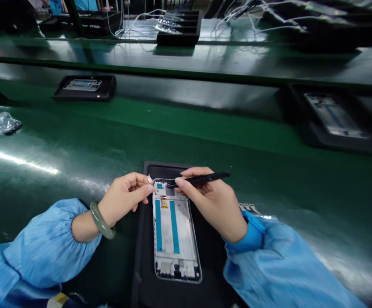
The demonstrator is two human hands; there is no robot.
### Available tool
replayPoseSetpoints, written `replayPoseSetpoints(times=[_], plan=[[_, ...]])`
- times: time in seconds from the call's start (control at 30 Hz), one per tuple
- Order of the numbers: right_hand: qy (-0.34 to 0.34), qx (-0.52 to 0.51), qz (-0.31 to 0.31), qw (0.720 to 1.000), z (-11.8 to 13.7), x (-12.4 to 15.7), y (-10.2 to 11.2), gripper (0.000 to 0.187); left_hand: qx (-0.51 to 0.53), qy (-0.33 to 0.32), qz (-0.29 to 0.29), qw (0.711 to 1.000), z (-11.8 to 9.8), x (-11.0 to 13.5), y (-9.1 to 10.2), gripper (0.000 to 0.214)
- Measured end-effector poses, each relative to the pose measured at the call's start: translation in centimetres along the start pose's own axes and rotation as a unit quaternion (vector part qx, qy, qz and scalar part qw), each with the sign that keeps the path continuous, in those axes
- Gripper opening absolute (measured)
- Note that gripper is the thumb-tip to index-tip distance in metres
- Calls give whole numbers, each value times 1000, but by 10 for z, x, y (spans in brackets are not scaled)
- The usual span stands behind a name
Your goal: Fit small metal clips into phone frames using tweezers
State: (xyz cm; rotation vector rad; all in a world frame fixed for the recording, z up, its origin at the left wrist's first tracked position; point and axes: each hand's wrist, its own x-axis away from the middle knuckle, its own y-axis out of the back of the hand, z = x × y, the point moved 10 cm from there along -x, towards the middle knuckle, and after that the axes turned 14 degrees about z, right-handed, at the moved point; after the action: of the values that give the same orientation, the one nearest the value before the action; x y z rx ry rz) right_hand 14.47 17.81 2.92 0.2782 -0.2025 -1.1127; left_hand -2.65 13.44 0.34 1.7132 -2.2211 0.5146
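A phone frame [166, 226], whitish inside with two long blue strips, lies on a black tray [211, 273]. My left hand [128, 192] is closed at the frame's upper left corner, thumb on the edge. By its index fingertip shows a small white bit [150, 179], too small to name. Between the fingers of my right hand [214, 201] is a slim black pen-shaped tool [208, 178]. Its tip points down and left at the upper part of the frame, near a small blue patch; whether it touches cannot be made out. A small orange flex cable [164, 202] sits below.
Two more black trays with phone frames lie behind, one at left [108, 87] and one at right [317, 137]. A clear plastic bag [1, 123] rests at far left. A raised shelf [134, 55] crosses the back, bearing black boxes and white cables.
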Motion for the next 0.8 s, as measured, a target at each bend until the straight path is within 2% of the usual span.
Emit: replayPoseSetpoints(times=[0.23, 0.4, 0.53, 0.63, 0.73, 0.8], plan=[[-12, -23, -19, 999, 6, -2, 2, 14, -46, -26, 2, 999, -4, 0, -1, 17], [-20, -111, -40, 993, 9, 1, 4, 18, -121, -114, -5, 986, -15, 6, -6, 28], [-41, -206, -10, 978, 5, 3, -7, 24, -216, -230, -14, 949, -30, 21, -20, 42], [-62, -269, 14, 961, 0, 3, -17, 24, -289, -306, -35, 907, -41, 34, -29, 39], [-74, -296, 25, 952, -3, 4, -24, 25, -330, -339, -57, 879, -46, 41, -32, 27], [-67, -290, 26, 954, -1, 5, -25, 24, -332, -340, -63, 878, -47, 41, -31, 22]])
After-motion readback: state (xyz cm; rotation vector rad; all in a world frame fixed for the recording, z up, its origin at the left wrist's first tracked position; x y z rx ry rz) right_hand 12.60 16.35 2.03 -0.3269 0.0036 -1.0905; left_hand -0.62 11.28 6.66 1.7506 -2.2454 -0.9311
